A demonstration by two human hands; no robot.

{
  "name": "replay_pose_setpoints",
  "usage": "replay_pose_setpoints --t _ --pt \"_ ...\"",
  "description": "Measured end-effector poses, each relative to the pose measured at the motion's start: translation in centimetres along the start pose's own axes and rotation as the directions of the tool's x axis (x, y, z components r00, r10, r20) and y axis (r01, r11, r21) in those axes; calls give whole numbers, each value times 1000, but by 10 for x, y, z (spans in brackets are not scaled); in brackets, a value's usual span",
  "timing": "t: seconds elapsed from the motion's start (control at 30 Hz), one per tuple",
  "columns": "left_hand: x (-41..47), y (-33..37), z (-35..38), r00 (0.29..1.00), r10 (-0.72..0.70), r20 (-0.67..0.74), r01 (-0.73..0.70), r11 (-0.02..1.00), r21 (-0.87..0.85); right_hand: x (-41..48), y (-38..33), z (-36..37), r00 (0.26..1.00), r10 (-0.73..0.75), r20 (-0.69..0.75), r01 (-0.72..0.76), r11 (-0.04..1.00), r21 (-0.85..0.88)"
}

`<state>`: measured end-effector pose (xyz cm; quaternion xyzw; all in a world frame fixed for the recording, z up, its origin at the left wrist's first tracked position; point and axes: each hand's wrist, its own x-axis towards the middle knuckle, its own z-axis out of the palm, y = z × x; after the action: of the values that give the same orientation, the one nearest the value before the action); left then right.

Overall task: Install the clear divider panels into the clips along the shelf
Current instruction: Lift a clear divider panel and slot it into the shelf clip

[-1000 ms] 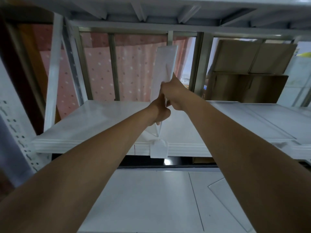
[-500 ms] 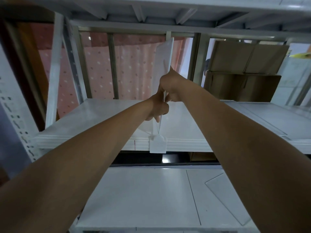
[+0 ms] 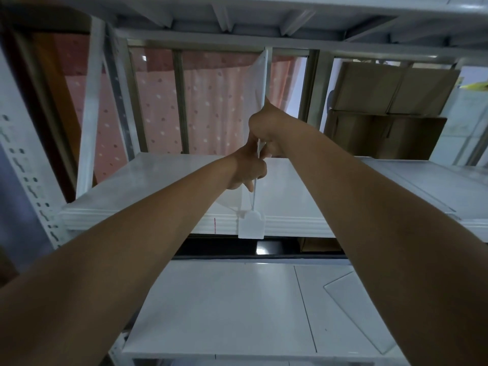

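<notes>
Standing above the clip (image 3: 250, 225) at the shelf (image 3: 158, 180) edge (open room either side), the clear divider panel (image 3: 257, 83) sits pinched by left hand (image 3: 247, 170) and right hand (image 3: 266, 128) fingers.

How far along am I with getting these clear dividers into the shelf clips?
Done: no finished divider shows on the upper shelf. In hand: the left hand and right hand grip one upright clear panel, its front edge meeting the white clip; whether it is fully seated is unclear. To do: a spare panel lies flat on the lower shelf.
</notes>
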<state>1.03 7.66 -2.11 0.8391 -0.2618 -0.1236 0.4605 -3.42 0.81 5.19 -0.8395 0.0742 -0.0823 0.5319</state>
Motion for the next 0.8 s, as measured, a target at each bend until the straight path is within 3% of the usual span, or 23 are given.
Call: replay_pose_setpoints --t 0.37,0.8 --pt "11 1 11 1000 -19 17 18 996 84 9 18 -12 997 55 -46 -52 997 57" --pt "5 -13 6 999 50 7 -50 999 -22 7 12 1 995 -101 -5 100 987 -129"
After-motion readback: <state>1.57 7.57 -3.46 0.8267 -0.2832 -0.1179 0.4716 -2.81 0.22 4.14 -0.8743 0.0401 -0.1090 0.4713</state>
